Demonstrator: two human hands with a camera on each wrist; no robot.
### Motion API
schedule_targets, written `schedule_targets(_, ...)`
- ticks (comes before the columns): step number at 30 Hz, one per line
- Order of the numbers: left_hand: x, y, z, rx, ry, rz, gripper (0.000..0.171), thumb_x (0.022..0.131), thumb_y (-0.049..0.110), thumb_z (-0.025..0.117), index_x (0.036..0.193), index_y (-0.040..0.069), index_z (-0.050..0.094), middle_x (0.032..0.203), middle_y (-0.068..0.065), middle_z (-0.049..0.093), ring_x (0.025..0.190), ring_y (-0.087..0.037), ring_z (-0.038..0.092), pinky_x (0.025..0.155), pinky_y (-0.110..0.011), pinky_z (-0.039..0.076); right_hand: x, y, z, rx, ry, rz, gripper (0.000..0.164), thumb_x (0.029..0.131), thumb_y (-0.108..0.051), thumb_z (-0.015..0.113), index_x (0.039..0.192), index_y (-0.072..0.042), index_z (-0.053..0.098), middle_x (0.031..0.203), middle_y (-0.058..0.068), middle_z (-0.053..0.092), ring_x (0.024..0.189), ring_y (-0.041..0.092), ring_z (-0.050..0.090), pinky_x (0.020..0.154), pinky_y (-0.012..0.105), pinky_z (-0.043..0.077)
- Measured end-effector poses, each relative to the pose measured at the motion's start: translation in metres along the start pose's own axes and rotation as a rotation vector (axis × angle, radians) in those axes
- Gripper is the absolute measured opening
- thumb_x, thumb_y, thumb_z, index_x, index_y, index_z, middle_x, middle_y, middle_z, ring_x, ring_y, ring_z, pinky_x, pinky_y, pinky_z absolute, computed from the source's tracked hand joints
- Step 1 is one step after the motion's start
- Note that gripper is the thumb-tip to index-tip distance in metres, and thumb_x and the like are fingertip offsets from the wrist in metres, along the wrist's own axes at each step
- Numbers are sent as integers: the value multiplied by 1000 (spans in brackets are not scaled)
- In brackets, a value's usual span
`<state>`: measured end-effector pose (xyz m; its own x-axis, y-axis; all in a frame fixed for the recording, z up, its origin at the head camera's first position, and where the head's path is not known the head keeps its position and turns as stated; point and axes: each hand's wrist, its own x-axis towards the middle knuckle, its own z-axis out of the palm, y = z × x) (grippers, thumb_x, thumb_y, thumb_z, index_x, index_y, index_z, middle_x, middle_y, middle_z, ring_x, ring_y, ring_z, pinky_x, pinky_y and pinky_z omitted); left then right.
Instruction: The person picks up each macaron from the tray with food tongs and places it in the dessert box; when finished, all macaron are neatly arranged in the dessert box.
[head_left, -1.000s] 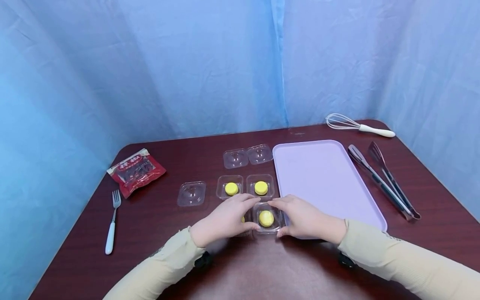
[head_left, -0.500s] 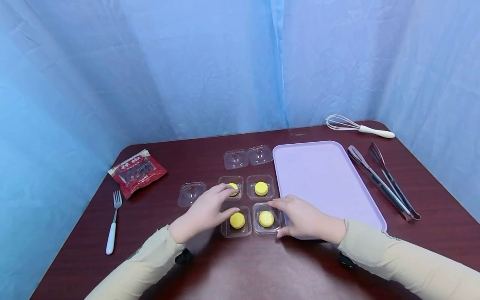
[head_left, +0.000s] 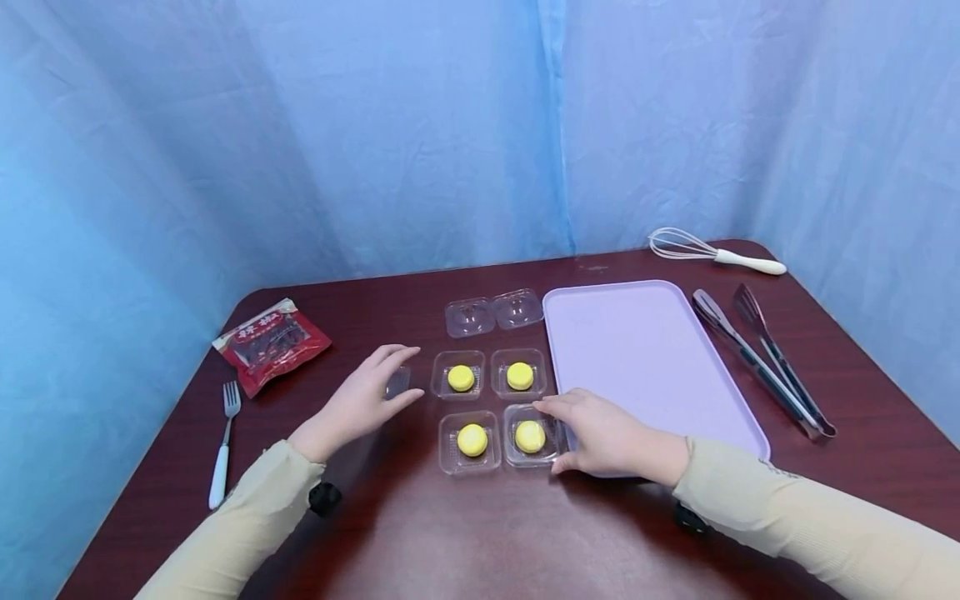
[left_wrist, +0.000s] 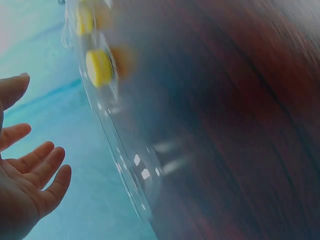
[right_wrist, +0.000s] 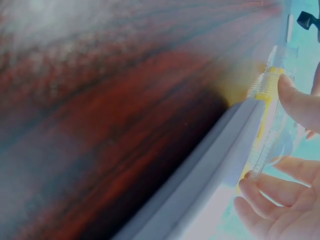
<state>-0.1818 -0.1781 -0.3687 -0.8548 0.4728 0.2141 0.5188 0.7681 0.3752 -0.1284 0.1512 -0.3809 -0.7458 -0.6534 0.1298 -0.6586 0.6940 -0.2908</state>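
Observation:
My left hand (head_left: 360,402) hovers with spread fingers over a clear plastic lid (head_left: 397,382), partly covering it. In the left wrist view, a gap shows between its fingers (left_wrist: 42,157) and the lid. My right hand (head_left: 603,433) holds the near-right clear plastic box (head_left: 513,457), thumb at the near side and index finger at the far edge. That box seems to have a lid on, with a yellow macaron-like round (head_left: 530,436) inside. Beside it stands an uncovered box (head_left: 450,462); two more boxes (head_left: 442,392) lie behind, each with one yellow round (head_left: 461,378).
Two clear lids (head_left: 470,317) lie behind the boxes. A lilac tray (head_left: 637,350) is under and beside the right hand. Tongs (head_left: 761,367) and a whisk (head_left: 720,254) lie at right. At left are a red food packet (head_left: 272,343) and a fork (head_left: 222,458).
My left hand has moved away from the near-right box, leftward past the other boxes to the loose lid. The right hand has stayed at the same box.

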Motion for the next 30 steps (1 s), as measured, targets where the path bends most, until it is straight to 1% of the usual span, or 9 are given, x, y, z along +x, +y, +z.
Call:
schedule_targets(2, -2, -7, -2, -3, -11, -23, 62, 82, 25, 74, 137, 8, 48, 129, -14, 50, 108, -26, 58, 88, -43, 51, 1, 0, 0, -1, 0, -7, 77, 66, -34, 83, 125, 8, 55, 123, 20, 60, 110, 33, 57, 97, 44, 44)
schedule_targets(5, -4, -18, -3, 2, -31, -43, 64, 82, 26, 75, 137, 7, 48, 131, -16, 48, 113, -29, 54, 93, -47, 48, 1, 0, 0, 2, -5, -6, 77, 67, -34, 82, 125, 7, 55, 123, 19, 60, 110, 32, 57, 97, 44, 45)
schedule_targets(8, -5, -26, -5, 6, -69, -73, 67, 80, 28, 76, 137, 7, 48, 133, -18, 47, 118, -34, 49, 98, -51, 44, 1, 0, -1, 4, -7, -3, 77, 67, -35, 82, 126, 6, 55, 124, 18, 60, 110, 32, 57, 97, 44, 45)
schedule_targets(13, -9, -38, -7, 15, -129, -116, 70, 79, 30, 77, 138, 8, 48, 136, -20, 44, 123, -37, 43, 99, -54, 42, 1, 2, -2, 5, -7, -6, 77, 68, -37, 82, 127, 4, 55, 125, 16, 60, 111, 31, 56, 96, 44, 45)
schedule_targets(17, -12, -47, -7, 18, -158, -118, 71, 78, 29, 78, 138, 8, 47, 137, -23, 43, 124, -40, 41, 98, -56, 42, 0, 4, 0, 3, -20, -5, 77, 69, -38, 81, 128, 3, 55, 126, 16, 60, 113, 30, 55, 98, 43, 44)
schedule_targets(24, -15, -54, -8, -13, -220, -126, 76, 75, 33, 79, 139, 8, 46, 139, -24, 41, 126, -42, 40, 99, -56, 41, -1, 5, 1, 12, -39, -5, 78, 71, -40, 79, 131, 3, 52, 129, 17, 58, 117, 32, 53, 100, 45, 42)
schedule_targets(30, -14, -55, -8, -12, -246, -92, 76, 76, 33, 79, 139, 6, 46, 137, -22, 45, 125, -40, 42, 102, -55, 39, -1, 6, 1, 14, -47, 11, 79, 72, -41, 78, 132, 2, 51, 130, 17, 57, 119, 32, 52, 101, 45, 41)
